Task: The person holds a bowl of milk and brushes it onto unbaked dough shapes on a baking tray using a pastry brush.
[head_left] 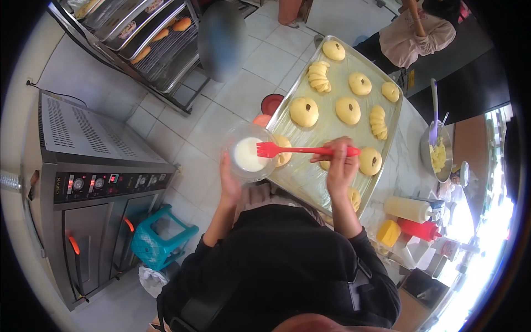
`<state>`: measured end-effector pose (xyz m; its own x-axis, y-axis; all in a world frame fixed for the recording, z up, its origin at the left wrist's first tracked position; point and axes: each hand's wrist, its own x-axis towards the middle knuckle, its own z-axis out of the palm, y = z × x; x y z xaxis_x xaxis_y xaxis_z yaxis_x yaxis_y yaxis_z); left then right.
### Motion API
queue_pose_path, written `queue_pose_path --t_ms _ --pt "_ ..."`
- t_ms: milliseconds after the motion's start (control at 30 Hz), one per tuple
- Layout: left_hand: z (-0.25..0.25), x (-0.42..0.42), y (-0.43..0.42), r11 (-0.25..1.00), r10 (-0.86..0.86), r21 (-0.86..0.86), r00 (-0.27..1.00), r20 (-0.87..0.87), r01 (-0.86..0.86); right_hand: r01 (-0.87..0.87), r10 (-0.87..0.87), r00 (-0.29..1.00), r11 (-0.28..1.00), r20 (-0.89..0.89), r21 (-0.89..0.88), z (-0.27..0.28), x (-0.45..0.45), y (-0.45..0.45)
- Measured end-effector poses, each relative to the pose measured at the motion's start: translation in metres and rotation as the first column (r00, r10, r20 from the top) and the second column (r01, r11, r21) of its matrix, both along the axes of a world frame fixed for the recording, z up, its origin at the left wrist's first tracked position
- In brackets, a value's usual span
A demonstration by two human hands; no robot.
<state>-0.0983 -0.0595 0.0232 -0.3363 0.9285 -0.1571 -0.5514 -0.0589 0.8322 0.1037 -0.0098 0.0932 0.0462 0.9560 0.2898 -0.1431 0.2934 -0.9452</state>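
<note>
My left hand holds a clear bowl with white liquid in it, by its left side. Fingers wrapped round the handle, my right hand grips a red brush. The brush head is over the bowl, at the liquid; whether it touches the liquid I cannot tell. Beneath and beyond my right hand lies a metal tray with several pieces of pale dough. Some are round with a dark spot, like the round dough; others are ridged, like the ridged dough.
On the right are a metal bowl of yellow food, a pale bottle and a red bottle. An oven and a teal stool stand at left, a tray rack behind. Another person is at the upper right.
</note>
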Motion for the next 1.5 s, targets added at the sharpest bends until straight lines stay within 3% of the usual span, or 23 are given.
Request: queue_pose_path --t_ms 100,200,300,400,533,767,867,1000,1100,1233,1367,1500 --pt "0.000 0.002 0.000 0.999 -0.031 0.038 0.999 0.032 0.030 -0.072 0.078 0.985 0.996 0.155 -0.044 -0.010 -0.014 0.000" --pt "0.004 0.001 -0.003 0.999 -0.024 0.030 0.999 0.027 0.023 -0.052 0.047 0.998 0.988 -0.034 -0.147 -0.007 -0.011 0.001" --pt "-0.002 -0.006 -0.008 1.000 0.018 0.001 0.999 0.040 -0.018 0.065 -0.094 0.978 0.986 -0.186 -0.155 -0.003 0.004 0.011" --pt "-0.001 -0.018 -0.012 0.995 0.094 -0.020 0.995 0.027 -0.094 0.136 -0.181 0.958 0.969 -0.223 -0.204 -0.020 0.021 0.021" --pt "-0.001 -0.040 -0.017 0.981 0.192 -0.017 0.981 0.039 -0.191 0.096 -0.129 0.989 0.935 -0.076 -0.342 -0.055 0.017 0.019" --pt "0.005 -0.057 -0.019 0.964 0.262 -0.048 0.965 0.005 -0.262 0.093 -0.104 0.994 0.964 -0.029 -0.250 -0.055 0.004 0.036" --pt "0.003 -0.056 -0.018 0.965 0.259 -0.035 0.966 0.018 -0.259 0.039 -0.002 0.991 0.961 0.133 -0.273 -0.052 -0.010 0.043" --pt "0.010 -0.048 -0.016 0.963 0.262 -0.077 0.962 0.070 -0.257 0.063 -0.041 0.995 0.971 0.095 -0.232 -0.049 -0.014 0.055" --pt "0.008 -0.046 -0.014 0.969 0.240 -0.073 0.969 0.055 -0.236 -0.048 0.098 0.981 0.958 0.166 -0.282 -0.043 -0.028 0.048" --pt "-0.001 -0.048 -0.011 0.977 0.211 -0.038 0.977 0.021 -0.210 0.032 0.028 0.959 0.978 0.283 -0.205 -0.052 -0.024 0.064" --pt "0.006 -0.046 -0.010 0.977 0.210 -0.041 0.977 0.034 -0.208 0.164 -0.144 0.985 0.958 0.099 -0.236 -0.057 0.004 0.069" --pt "0.006 -0.046 -0.009 0.976 0.213 -0.050 0.976 0.052 -0.211 0.187 -0.158 0.980 0.937 0.119 -0.296 -0.061 0.030 0.054"
